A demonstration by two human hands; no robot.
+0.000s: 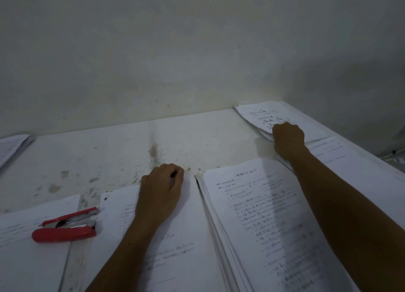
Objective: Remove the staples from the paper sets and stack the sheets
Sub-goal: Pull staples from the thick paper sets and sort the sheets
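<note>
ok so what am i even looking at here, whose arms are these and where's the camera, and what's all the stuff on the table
These are a person's own two bare arms; no machine is involved. The single picture comes from a wide-angle camera worn on the head, looking forward and down, so the arms reach in from the bottom edge.

The left hand is curled and rests on a printed sheet at the near centre. Something small and dark shows between its fingers, too small to name. The right hand reaches to a far paper pile by the wall and is closed at that pile's edge.

A thick printed stack lies under the right forearm. A red stapler, swung open, lies on papers at the left. The white table is stained.
</note>
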